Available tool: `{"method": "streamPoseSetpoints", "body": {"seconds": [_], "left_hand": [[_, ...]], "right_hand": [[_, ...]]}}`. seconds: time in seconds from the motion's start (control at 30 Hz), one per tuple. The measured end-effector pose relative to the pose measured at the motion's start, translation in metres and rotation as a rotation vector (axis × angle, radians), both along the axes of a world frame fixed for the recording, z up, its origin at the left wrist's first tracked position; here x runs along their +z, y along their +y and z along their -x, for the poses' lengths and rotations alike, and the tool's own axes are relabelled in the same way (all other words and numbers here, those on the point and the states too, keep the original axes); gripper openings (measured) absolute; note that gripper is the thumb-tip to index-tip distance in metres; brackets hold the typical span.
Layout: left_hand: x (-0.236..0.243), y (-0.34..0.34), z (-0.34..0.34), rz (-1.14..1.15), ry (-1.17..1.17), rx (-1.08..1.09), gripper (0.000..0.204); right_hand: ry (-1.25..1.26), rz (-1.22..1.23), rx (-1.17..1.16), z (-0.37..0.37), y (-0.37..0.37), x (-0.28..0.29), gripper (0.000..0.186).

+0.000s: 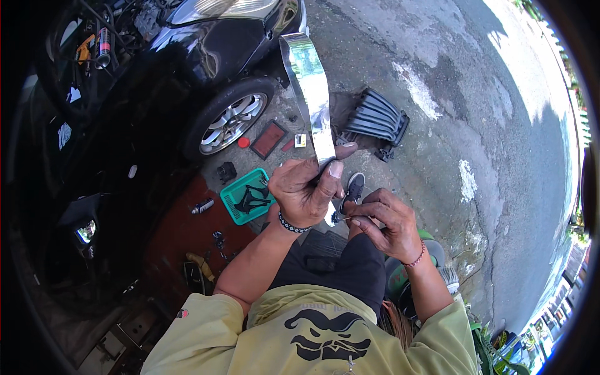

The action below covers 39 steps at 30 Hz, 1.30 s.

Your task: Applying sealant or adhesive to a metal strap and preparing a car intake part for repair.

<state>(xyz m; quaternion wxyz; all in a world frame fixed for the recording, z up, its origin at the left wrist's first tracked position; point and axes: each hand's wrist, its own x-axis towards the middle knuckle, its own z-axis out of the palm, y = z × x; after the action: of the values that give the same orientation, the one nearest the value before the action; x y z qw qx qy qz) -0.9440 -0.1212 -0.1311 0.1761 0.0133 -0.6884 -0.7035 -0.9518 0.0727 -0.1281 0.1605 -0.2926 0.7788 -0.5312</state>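
Observation:
A shiny silver strip (315, 94), mirror-like and curling at its far end, stands up from my left hand (306, 190). That hand is closed on its lower end, with the thumb pressed against the fingers. To its right and a little nearer, my right hand (387, 222) is closed in a pinch. A thin piece sticks out leftward from its fingertips, too small to name. The two hands are apart, above my lap and my shoe (355, 186).
A black car's front wheel (232, 122) stands at the left. Around it lie a red-framed air filter (269, 139), a red cap (244, 142), a teal basket (232, 211) of black parts and a spray can (202, 206). A black ribbed manifold (376, 117) lies ahead.

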Motion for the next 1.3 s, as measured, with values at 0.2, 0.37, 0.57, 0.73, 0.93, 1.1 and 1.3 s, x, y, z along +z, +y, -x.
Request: {"method": "streamPoseSetpoints", "body": {"seconds": [0.2,0.37,0.57,0.73,0.93,1.1,1.3], "left_hand": [[-0.042,-0.031,0.006,-0.029,-0.031,-0.008,0.025],[-0.089,-0.053,0.019,-0.059,0.024,0.016,0.026],[-0.187,-0.064,0.031,0.000,0.011,0.017,0.030],[-0.278,-0.064,0.038,0.005,-0.044,0.055,0.025],[-0.361,-0.062,0.052,-0.049,0.105,0.105,0.019],[-0.419,-0.057,0.055,-0.073,0.296,0.100,0.019],[-0.420,-0.049,0.048,-0.018,0.274,0.053,0.021]], "right_hand": [[-0.016,-0.036,-0.073,-0.003,-0.036,-0.031,0.017],[-0.025,-0.016,-0.060,0.007,-0.057,-0.080,0.018],[0.017,0.079,0.005,0.028,-0.067,-0.189,0.019],[0.056,0.006,0.070,0.044,-0.066,-0.273,0.018],[0.192,-0.013,0.129,0.067,-0.066,-0.351,0.020],[0.359,0.022,0.170,0.071,-0.056,-0.408,0.019],[0.398,0.043,0.122,0.062,-0.049,-0.422,0.021]]}}
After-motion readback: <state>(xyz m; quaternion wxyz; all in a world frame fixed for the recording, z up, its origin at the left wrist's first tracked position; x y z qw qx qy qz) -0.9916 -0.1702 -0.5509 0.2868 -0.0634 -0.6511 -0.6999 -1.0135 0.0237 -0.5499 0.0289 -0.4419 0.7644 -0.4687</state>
